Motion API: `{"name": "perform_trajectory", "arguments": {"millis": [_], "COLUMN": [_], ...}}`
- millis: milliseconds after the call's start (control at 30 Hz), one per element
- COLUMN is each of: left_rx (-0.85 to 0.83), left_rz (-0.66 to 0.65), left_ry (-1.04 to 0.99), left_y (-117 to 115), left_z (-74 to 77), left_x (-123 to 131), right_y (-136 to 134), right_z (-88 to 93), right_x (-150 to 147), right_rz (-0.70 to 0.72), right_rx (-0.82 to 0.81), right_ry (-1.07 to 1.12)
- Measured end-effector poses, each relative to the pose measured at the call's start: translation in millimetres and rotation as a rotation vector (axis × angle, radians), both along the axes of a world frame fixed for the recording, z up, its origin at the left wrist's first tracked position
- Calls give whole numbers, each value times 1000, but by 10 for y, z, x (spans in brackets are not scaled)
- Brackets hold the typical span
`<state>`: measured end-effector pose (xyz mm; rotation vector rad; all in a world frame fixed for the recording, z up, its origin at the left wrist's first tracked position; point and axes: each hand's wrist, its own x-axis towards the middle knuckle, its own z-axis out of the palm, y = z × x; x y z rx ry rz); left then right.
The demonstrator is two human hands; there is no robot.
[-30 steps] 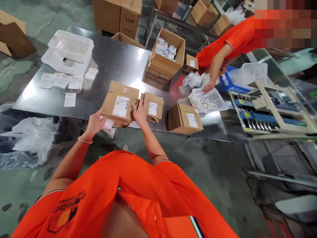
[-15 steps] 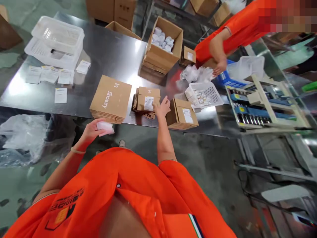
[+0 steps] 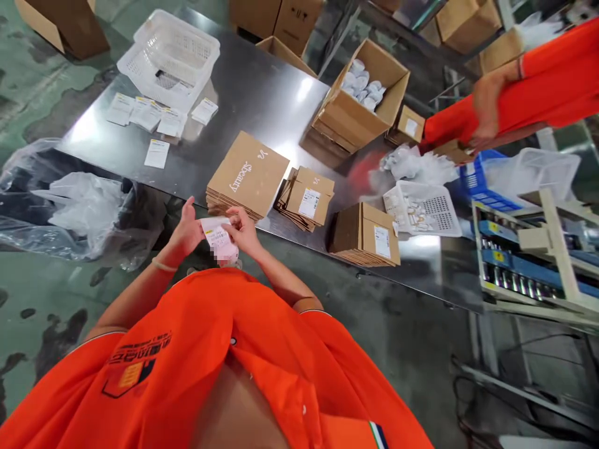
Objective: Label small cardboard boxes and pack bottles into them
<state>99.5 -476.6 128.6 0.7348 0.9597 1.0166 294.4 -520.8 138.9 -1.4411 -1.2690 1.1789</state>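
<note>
My left hand [image 3: 187, 231] and my right hand [image 3: 243, 232] meet just off the table's near edge, both pinching a white-and-pink printed label sheet [image 3: 218, 240]. Part of the sheet is blurred out. Closest to my hands is a stack of flat kraft cardboard mailers [image 3: 248, 174] with a printed "Beauty" top. To its right lies a looser stack of mailers [image 3: 306, 201] with a white label on top, and further right a third labelled stack [image 3: 365, 236]. All of them rest on a stainless steel table [image 3: 262, 106].
An open carton of white items [image 3: 360, 93] and a white plastic basket [image 3: 168, 59] stand on the table, with several paper labels [image 3: 150, 115] nearby. A co-worker's orange-sleeved arm [image 3: 486, 103] reaches in at right, above a white tray of small items [image 3: 421, 209]. A plastic bag [image 3: 79, 212] lies on the floor at left.
My right hand has come away from the mailer stacks and joined my left hand on the label sheet. The view has turned, and the co-worker's arm has moved right.
</note>
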Motion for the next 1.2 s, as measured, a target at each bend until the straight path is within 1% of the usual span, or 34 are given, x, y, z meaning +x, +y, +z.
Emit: {"name": "perform_trajectory", "arguments": {"millis": [100, 167, 233, 300, 367, 433, 500, 600, 667, 767, 933, 1067, 1133, 1200], "left_rx": [-1, 18, 19, 35, 75, 127, 175, 222, 231, 216, 204, 208, 162, 83], "left_rz": [-120, -166, -191, -221, -253, -279, -300, -325, -330, -308, -273, -241, -281, -398], "left_ry": [25, 85, 138, 199, 273, 362, 451, 514, 513, 516, 505, 476, 387, 277], "left_y": [-161, -170, -101, 5, 105, 178, 220, 247, 255, 261, 293, 341, 340, 304], "left_z": [96, 162, 214, 252, 282, 302, 312, 317, 324, 350, 404, 381, 332, 272], "left_x": [71, 97, 105, 109, 119, 133, 150, 176, 193, 218, 253, 264, 248, 211], "right_y": [38, 40, 23, -5, -29, -34, -11, 56, 100, 133, 51, -53, -8, 171], "right_z": [20, 25, 43, 79, 125, 165, 188, 195, 197, 216, 260, 292, 347, 436], "right_x": [-22, -26, -4, 38, 80, 107, 116, 114, 115, 124, 100, 77, 146, 308], "right_rz": [-4, -6, -36, -73, -105, -131, -159, -160, -160, -197, -208, -171, -195, -277], "right_rx": [-5, -10, 29, 122, 227, 276, 238, 116, 71, 72, 176, 221, 274, 319], "right_ry": [14, 15, -32, -128, -227, -286, -270, -128, -58, -79, -266, -443, -505, -556]}}
